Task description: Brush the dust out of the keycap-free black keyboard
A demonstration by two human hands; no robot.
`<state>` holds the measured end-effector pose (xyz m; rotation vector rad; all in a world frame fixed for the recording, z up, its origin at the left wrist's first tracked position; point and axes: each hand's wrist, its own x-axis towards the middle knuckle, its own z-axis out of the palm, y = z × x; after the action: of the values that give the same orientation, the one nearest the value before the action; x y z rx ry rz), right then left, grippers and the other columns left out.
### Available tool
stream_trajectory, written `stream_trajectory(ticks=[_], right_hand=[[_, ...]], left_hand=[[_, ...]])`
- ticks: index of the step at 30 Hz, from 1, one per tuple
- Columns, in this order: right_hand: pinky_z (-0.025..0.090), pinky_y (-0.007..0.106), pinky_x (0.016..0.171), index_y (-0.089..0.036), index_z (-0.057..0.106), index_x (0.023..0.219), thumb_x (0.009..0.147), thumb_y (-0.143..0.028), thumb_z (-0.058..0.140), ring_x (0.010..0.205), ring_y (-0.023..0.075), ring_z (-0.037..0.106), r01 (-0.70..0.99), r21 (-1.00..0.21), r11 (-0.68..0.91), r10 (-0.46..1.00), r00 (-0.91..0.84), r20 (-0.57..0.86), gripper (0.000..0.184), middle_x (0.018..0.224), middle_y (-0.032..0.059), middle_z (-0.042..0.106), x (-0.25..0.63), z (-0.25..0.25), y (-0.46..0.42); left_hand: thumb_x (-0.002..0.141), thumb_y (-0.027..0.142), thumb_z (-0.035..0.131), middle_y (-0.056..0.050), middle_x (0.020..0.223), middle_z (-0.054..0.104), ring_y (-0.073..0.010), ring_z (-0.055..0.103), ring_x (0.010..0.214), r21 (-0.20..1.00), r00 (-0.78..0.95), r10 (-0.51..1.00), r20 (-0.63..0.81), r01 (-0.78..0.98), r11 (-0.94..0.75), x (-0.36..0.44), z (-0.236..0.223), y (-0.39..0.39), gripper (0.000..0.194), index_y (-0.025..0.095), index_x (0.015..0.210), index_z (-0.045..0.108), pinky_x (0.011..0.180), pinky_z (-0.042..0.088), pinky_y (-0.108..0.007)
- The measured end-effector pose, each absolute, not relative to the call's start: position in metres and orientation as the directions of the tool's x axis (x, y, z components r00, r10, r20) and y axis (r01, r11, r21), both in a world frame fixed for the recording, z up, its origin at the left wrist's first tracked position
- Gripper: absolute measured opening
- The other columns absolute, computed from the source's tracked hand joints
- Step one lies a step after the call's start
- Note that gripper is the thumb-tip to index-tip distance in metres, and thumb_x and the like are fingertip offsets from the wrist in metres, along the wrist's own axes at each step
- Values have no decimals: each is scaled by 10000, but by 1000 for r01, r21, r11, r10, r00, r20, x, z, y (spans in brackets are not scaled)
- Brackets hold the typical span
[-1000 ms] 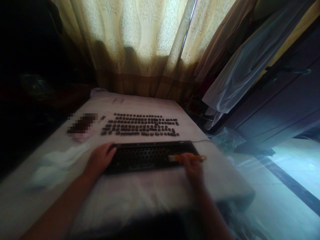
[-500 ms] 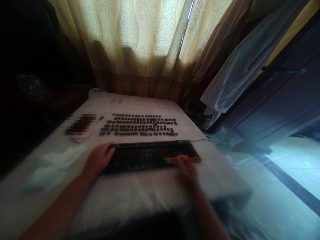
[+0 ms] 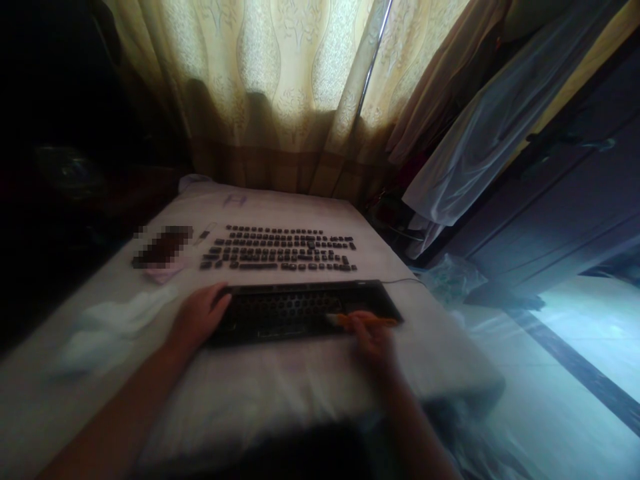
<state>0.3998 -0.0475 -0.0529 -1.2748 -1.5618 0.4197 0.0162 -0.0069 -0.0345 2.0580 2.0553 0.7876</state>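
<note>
A black keyboard base [image 3: 295, 327] with its keycaps off lies across the near part of the cloth-covered table. My left hand [image 3: 200, 313] is closed around its left end, the thumb over the top edge. In my right hand [image 3: 371, 337] is a brush with an orange handle [image 3: 383, 321], its pale bristles [image 3: 332, 320] pointing left over the right half of the base. Whether the bristles touch the base, I cannot tell. Beyond the base, the loose black keycaps [image 3: 257, 266] are laid out in several rows.
A crumpled white cloth or tissue [image 3: 107, 327] lies left of my left arm. Behind it, a blurred-out dark object rests on something pink [image 3: 164, 272]. A thin cable [image 3: 403, 281] runs off the table's right side, near a clear plastic bag [image 3: 453, 280]. Curtains [image 3: 280, 133] hang behind.
The brush has shifted slightly left over the keyboard base, its handle tilting a little. My left hand keeps its hold on the left end.
</note>
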Motion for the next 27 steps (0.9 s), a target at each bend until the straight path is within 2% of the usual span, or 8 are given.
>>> stream_trajectory(ticks=[4, 10, 20, 27], right_hand=[[600, 348, 683, -208, 698, 938, 989, -441, 537, 682, 220, 739, 498, -790, 359, 869, 130, 477, 288, 706, 37, 753, 402, -53, -48], [582, 309, 613, -215, 694, 889, 977, -478, 538, 621, 209, 723, 516, -787, 339, 869, 150, 472, 318, 660, 28, 735, 407, -55, -48], [571, 327, 652, -224, 702, 894, 963, -465, 564, 630, 218, 722, 537, -770, 346, 874, 115, 473, 287, 662, 24, 737, 405, -55, -48], [586, 334, 664, -228, 707, 907, 966, -441, 569, 659, 213, 729, 492, -786, 375, 882, 72, 466, 261, 708, 25, 752, 403, -54, -48]], left_hand=[[903, 487, 388, -147, 1236, 741, -303, 680, 1163, 440, -65, 962, 266, 896, -61, 16, -35, -7, 538, 160, 1222, 671, 1053, 497, -461], [907, 483, 387, -147, 1248, 736, -306, 678, 1164, 439, -65, 963, 261, 896, -59, 16, -36, -7, 543, 151, 1235, 664, 1049, 500, -469], [909, 486, 379, -166, 1254, 730, -310, 672, 1175, 435, -56, 966, 252, 898, -61, 17, -33, -8, 580, 117, 1263, 651, 1063, 493, -461], [907, 458, 401, -145, 1247, 737, -310, 679, 1163, 430, -59, 963, 264, 901, -62, 17, -33, -7, 519, 153, 1234, 665, 1042, 506, -483]])
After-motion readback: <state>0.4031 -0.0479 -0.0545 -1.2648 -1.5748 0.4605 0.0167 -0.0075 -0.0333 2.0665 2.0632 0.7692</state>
